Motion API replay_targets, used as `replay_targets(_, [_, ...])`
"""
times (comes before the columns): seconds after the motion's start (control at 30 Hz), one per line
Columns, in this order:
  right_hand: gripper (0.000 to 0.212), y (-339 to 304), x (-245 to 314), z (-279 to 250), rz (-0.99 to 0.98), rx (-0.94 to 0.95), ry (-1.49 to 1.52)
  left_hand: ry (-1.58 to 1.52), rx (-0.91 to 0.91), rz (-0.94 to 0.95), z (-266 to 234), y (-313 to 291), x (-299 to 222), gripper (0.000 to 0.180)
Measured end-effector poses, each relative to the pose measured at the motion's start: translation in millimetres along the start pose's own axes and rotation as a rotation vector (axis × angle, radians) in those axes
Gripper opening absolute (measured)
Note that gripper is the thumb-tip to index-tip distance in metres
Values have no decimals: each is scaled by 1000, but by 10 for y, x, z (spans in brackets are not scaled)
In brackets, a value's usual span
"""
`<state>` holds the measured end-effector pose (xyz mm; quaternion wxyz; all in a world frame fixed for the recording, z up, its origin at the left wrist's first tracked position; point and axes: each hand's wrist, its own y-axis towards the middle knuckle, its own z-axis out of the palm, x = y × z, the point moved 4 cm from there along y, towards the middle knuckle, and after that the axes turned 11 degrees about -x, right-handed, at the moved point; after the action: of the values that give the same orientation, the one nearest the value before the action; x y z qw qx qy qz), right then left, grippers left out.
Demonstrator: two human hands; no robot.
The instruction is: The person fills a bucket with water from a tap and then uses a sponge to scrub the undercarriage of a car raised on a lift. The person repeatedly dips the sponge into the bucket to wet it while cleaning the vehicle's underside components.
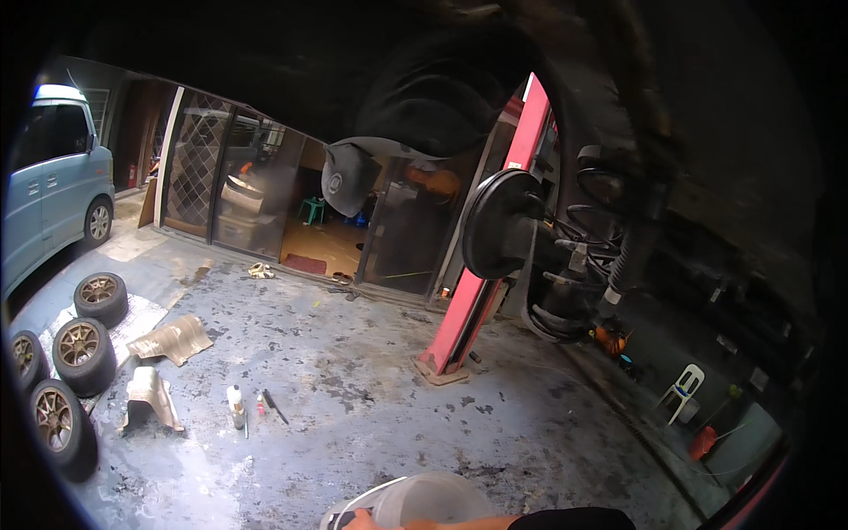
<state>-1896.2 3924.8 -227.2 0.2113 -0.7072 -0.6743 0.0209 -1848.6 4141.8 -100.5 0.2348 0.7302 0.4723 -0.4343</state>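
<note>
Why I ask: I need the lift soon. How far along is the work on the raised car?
Done: four wheels lie off on the floor, and the bare hub shows on the raised car. In hand: the right hand grips a pale bucket. Left: wheels not refitted; bottle and tools lie out.

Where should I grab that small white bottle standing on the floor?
Take the small white bottle around its middle from above or from the side nearer you. It stands upright and narrow, with a small red item and a dark tool lying close on its right, so approach from its clearer left.
</note>
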Motion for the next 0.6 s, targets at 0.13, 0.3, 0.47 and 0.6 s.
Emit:
replay_targets(0.13, [23,54,-11,93,66,46,75,-142,185,-100,119,29,99,105])
replay_targets(0.3, [23,94,-18,118,100,74,120,-130,209,-95,48,-28,-250,103])
replay_targets(0.47, [24,196,-5,172,114,96,155,-71,269,-53,58,-58,-428,103])
replay_targets(0.6, [24,84,-62,231,157,109,190,-50,340,-60,3,-144,-480,100])
